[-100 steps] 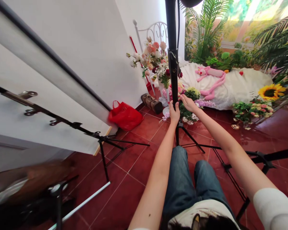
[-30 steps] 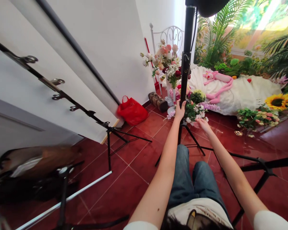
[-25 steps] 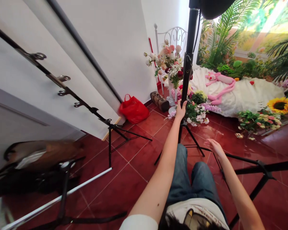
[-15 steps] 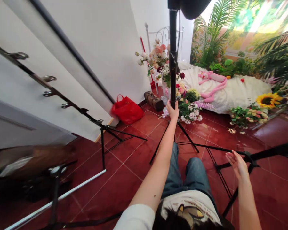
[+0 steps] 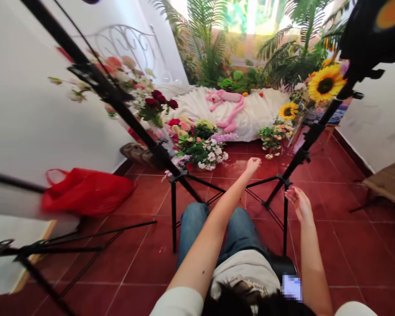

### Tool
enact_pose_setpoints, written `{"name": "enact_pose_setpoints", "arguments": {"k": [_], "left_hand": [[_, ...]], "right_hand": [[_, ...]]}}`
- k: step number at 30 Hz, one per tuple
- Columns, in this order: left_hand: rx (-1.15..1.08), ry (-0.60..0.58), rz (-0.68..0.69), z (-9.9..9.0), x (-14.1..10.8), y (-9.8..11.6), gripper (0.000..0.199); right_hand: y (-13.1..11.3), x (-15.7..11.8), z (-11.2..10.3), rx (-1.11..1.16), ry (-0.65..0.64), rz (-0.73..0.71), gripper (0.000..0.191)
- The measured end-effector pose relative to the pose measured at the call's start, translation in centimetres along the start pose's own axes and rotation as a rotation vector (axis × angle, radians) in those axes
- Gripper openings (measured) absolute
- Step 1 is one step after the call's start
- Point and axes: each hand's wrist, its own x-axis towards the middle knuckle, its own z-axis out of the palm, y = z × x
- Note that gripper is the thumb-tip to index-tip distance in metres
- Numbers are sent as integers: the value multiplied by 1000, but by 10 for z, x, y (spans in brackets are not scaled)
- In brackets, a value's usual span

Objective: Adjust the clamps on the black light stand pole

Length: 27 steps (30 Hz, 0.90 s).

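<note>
My left hand [image 5: 253, 165] is stretched forward between two black light stands, its fingers curled in and nothing visible in them. It hangs in the air over the red tiles, apart from both stands. My right hand [image 5: 300, 205] is held open with its fingers apart, beside the legs of the right light stand [image 5: 303, 147]. Whether it touches a leg I cannot tell. The left light stand [image 5: 131, 118] leans across the view, its legs spread on the floor before my knees. A black lamp head [image 5: 365, 44] tops the right stand.
Beyond the stands lies a white-draped bed [image 5: 191, 105] with a pink plush toy [image 5: 230, 98]. Flower bunches [image 5: 200, 145] and sunflowers [image 5: 325, 83] stand around it. At left are a red bag [image 5: 85, 191] and another black tripod [image 5: 29, 252]. A brown tabletop [image 5: 391, 182] juts in at right.
My left hand has let go of the left stand's pole and moved right, its fingers now curled. The view has turned right, bringing in the right stand's lamp. My right hand stays open.
</note>
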Motion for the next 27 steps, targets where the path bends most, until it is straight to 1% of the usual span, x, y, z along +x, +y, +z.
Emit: {"name": "enact_pose_setpoints", "arguments": {"k": [2, 3, 4, 6, 8, 9, 11, 13, 15, 18, 21, 24, 27], "left_hand": [[-1, -165, 32, 48, -3, 11, 4], [1, -254, 85, 70, -4, 18, 3], [-4, -329, 156, 89, -5, 25, 5], [-31, -441, 306, 120, -7, 41, 16], [-51, -512, 403, 139, -8, 55, 21], [-46, -550, 423, 143, -9, 59, 22], [-9, -611, 417, 145, -11, 63, 24], [32, -642, 383, 142, -13, 60, 29], [55, -638, 367, 139, -15, 54, 33], [48, -632, 373, 143, -20, 45, 37], [-11, -636, 314, 151, -27, 42, 41], [-60, -613, 266, 154, -34, 42, 39], [-66, -549, 296, 153, -39, 42, 33]], "right_hand": [[-9, -6, -20, 1, 49, -12, 35], [-12, -10, -30, 1, 67, -18, 36], [-16, -13, -39, 1, 83, -23, 37], [-20, -21, -55, 2, 105, -43, 37], [-23, -27, -66, 9, 119, -63, 37], [-23, -29, -70, 15, 126, -66, 37], [-23, -30, -74, 30, 139, -55, 36], [-23, -28, -72, 45, 141, -30, 34], [-24, -23, -66, 60, 126, 2, 32], [-29, -11, -48, 69, 86, 25, 29], [-41, 7, -23, 57, 30, 4, 26], [-60, 27, 4, 83, -30, 23, 21], [-82, 47, 29, 137, -75, 101, 24]]}}
